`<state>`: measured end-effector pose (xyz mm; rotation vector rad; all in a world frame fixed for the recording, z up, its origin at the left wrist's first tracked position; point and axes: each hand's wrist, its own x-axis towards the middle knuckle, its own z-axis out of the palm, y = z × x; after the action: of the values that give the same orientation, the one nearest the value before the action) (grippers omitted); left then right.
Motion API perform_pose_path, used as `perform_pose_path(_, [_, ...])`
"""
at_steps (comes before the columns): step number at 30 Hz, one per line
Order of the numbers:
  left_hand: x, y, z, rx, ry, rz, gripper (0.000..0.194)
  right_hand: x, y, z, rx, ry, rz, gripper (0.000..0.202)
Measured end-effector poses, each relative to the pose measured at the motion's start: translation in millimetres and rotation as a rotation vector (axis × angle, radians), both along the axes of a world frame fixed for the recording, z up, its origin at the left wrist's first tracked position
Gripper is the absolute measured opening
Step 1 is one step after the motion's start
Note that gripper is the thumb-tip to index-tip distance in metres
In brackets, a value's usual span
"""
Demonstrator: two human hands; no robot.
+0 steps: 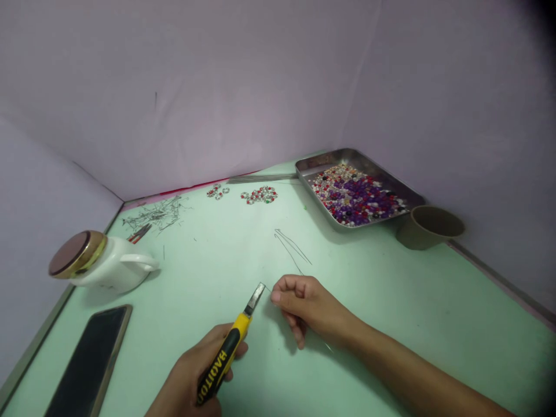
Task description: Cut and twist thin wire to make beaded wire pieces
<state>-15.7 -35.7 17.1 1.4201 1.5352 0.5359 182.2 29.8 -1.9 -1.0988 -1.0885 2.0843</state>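
Observation:
My left hand is wrapped round a black and yellow tool, whose metal tip points up and away. Just right of that tip, my right hand pinches a thin wire between thumb and forefinger, its end close to the tip; whether they touch is hard to tell. Beyond my right hand, bent thin wires lie on the pale green table.
A metal tray of mixed beads stands at the back right, beside a brown cup. Bead rings, wire pieces and pliers lie behind. Leftward are a white lidded mug and a phone.

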Motion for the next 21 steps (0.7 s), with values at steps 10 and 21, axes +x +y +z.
perform_pose_path(10, [-13.6,4.2,-6.0,-0.234,-0.220,-0.068,0.043,-1.1,-2.7,-2.1,0.135,-0.135,-0.102,0.017])
perform_pose_path(21, [-10.8,1.0,-8.9,-0.200,-0.233,-0.051,0.037,-6.0,-5.6,-2.1,0.116,-0.108,-0.152,0.019])
